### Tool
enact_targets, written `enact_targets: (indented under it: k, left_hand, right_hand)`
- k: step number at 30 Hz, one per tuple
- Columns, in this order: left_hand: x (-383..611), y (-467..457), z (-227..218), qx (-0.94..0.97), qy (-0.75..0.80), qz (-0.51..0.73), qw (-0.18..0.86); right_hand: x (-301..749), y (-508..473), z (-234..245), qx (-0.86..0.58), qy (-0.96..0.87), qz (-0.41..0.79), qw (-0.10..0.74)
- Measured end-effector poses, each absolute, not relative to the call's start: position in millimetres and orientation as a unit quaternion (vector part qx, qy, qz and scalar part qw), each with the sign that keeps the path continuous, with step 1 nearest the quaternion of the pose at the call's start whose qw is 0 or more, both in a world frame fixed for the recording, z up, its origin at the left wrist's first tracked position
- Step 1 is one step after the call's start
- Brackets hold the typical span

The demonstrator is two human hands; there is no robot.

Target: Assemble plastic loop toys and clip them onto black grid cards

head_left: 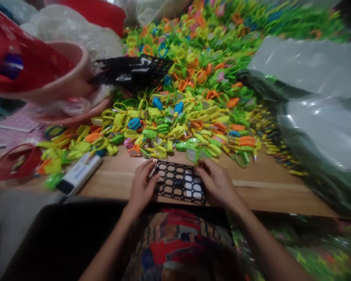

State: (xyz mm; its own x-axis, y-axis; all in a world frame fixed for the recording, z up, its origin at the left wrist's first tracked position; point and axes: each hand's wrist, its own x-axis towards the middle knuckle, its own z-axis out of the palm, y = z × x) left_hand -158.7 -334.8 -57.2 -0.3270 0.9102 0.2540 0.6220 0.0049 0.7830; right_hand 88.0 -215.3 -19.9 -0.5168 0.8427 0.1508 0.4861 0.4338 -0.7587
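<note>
At the front edge of the wooden table, a black plastic grid tray [178, 181] with rows of openings lies between my hands. My left hand [143, 183] closes on its left edge, thumb over the top. My right hand [216, 181] grips the upper right corner, fingers bent. White shows through the openings on the tray's right side; what it is I cannot make out. Just beyond the tray spreads a heap of small plastic toy watches [163, 132] in yellow, green, orange and blue. One light-green piece [192, 154] lies close to my right fingertips.
A pink basin [83, 74] holding a red bag stands at left, near a small red dish [16, 164]. A white, box-like item [79, 173] lies on the table [117, 183]. Black packaging [131, 72] rests on the heap. Large plastic bags [324, 128] fill the right side.
</note>
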Motion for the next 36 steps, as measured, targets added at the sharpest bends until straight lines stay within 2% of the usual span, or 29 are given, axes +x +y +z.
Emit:
enact_targets:
  k: [6, 10, 15, 22, 27, 29, 32, 34, 36]
  left_hand:
    - [-176, -370, -53, 0.583, 0.673, 0.362, 0.276]
    - [-174, -373, -61, 0.562, 0.678, 0.377, 0.285]
    - [-173, -371, -61, 0.546, 0.684, 0.378, 0.303]
    - [-176, -372, -62, 0.541, 0.679, 0.389, 0.309]
    - [-177, -370, -67, 0.573, 0.682, 0.377, 0.254]
    - [-176, -369, -67, 0.565, 0.696, 0.365, 0.251]
    - [-178, -372, -63, 0.553, 0.69, 0.362, 0.294]
    - [-181, -375, -58, 0.535, 0.659, 0.392, 0.354]
    - [-182, -377, -50, 0.47, 0.63, 0.472, 0.399]
  right_hand:
    - [24, -245, -25, -0.29, -0.761, 0.529, 0.239]
    - [-1, -258, -35, -0.292, -0.759, 0.547, 0.2]
    - [-5, -263, -37, -0.287, -0.794, 0.508, 0.172]
    - [-12, -280, -55, -0.194, -0.871, 0.371, 0.256]
    - [-4, -270, -31, -0.148, -0.89, 0.372, 0.217]
    - [19, -252, -17, -0.19, -0.88, 0.358, 0.248]
    - [75, -217, -11, -0.358, -0.857, 0.222, 0.298]
    - [112, -195, -18, -0.453, -0.844, 0.112, 0.263]
    - [137, -180, -29, -0.489, -0.845, 0.085, 0.198]
